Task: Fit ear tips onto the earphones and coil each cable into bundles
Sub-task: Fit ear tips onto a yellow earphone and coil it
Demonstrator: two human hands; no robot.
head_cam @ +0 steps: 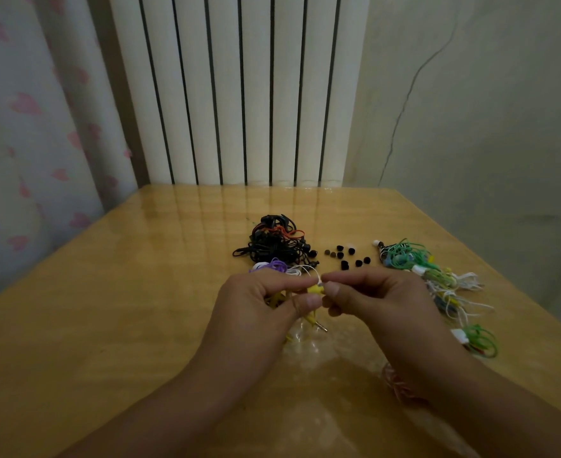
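Both our left hand (266, 302) and right hand (368, 299) are pinching the small yellow plastic earphone (315, 289) above the tabletop's near edge; its tiny tip may be slipping loose.

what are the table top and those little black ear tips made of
table top: looks like wood or wood veneer under a glossy coat, since it mirrors the radiator. little black ear tips: matte, no shine, probably soft silicone or rubber, though too small to be sure.

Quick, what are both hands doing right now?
Left hand: pinching the yellow earphone.
Right hand: fingertips pinched at the same earphone; an ear tip between them cannot be told.
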